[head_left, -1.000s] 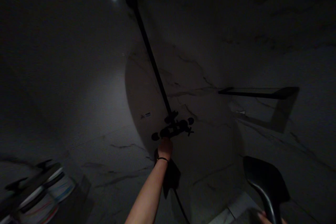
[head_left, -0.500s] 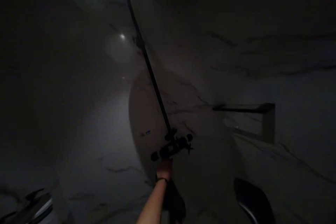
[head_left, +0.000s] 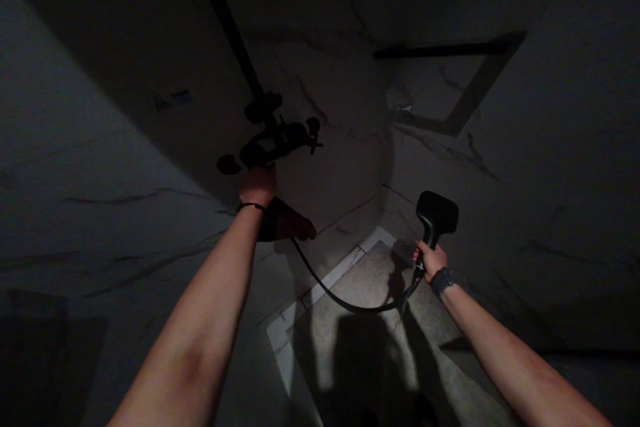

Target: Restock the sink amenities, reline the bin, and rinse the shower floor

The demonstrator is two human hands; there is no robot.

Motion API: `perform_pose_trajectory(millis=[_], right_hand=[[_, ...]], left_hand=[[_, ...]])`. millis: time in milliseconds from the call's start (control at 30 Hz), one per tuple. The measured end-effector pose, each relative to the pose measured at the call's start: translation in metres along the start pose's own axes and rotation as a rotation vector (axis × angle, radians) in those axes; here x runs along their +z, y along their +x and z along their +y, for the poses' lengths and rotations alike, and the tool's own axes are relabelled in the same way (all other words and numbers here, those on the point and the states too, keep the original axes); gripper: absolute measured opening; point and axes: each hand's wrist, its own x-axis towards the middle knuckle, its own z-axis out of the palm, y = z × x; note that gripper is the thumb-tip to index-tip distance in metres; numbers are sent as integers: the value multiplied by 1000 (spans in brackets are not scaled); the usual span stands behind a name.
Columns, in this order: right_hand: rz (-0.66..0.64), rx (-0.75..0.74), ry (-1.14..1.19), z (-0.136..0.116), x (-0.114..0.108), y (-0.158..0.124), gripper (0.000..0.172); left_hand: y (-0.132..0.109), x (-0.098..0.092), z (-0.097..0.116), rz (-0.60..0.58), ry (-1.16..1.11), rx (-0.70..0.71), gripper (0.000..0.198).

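I am in a dim shower stall with marbled walls. My left hand (head_left: 257,185) reaches up and is closed on the underside of the black shower valve (head_left: 273,143), which sits at the foot of a black riser pipe (head_left: 227,23). My right hand (head_left: 429,259) grips the handle of a black hand shower (head_left: 437,212), its flat head pointing up. A black hose (head_left: 345,303) sags from under the valve to the hand shower's handle.
A black-framed wall niche (head_left: 445,87) is set in the right wall. The stone shower floor (head_left: 360,293) below is lit, with a pale raised edge (head_left: 320,287) on its left. My shadow falls across the floor.
The view has tipped downward, so the floor and both forearms show. My right hand with the hand shower has come up into view; my left hand stays on the valve.
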Motion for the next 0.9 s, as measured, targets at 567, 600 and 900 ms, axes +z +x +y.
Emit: perform_pose_trajectory(millis=[567, 600, 900], right_hand=[[-29, 100, 342, 28, 147, 103, 24], [-43, 105, 355, 30, 150, 102, 24], [-145, 126, 412, 12, 161, 81, 23]], left_hand=[[-5, 2, 6, 66, 34, 8, 53], [-6, 3, 6, 70, 39, -4, 53], [0, -3, 1, -31, 109, 18, 51]])
